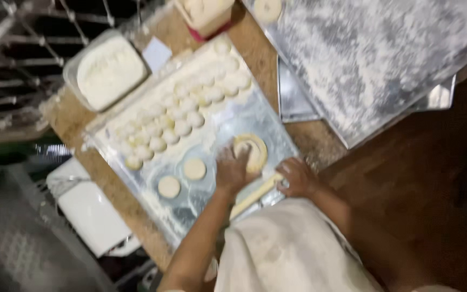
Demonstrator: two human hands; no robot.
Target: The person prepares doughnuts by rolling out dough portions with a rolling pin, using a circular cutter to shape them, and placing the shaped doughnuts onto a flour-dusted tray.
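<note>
Seen from above, blurred: nearest, a cream apron. Just beyond it, the right hand curls around one end of a pale wooden rolling pin, whose long axis runs diagonally toward the left forearm. The left hand, fingers spread, presses the near-left edge of a flattened round of dough on a floured metal tray. Farther off, rows of small dough balls, then a tub of flour, on the brown tabletop.

One head-worn view looks steeply down, fairly close, seemingly tilted and blurred, onto the floured metal worktop tray.
</note>
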